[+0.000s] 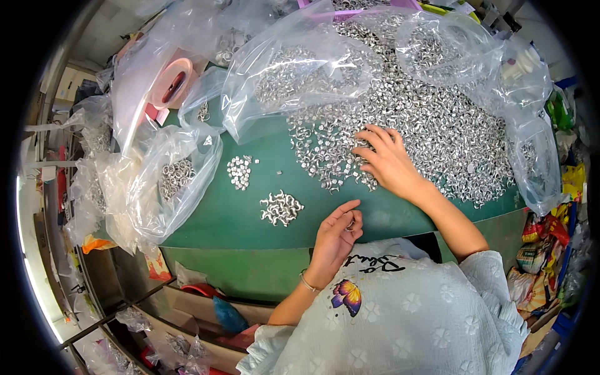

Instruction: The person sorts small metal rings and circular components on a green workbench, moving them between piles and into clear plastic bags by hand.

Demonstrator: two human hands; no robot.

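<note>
- Your left hand (336, 236) rests at the near edge of the green surface (250, 212); its fingers curl around a small metal piece (350, 225), thumb pointing away from you; the piece is too small to tell its long axis.
- Your right hand (387, 161) lies flat, fingers spread and aimed to your left, on the near-left fringe of the big heap of metal pieces (437, 125); it grips nothing that shows.
- Just left of your left hand sits a small cluster of curved pieces (280, 207); further left and further from you, a tidy patch of small pieces (239, 172), longer front to back than side to side.
- The heap stretches across the surface's far right side.
- Clear plastic bags (175, 181) with more pieces crowd the left and far edges.
</note>
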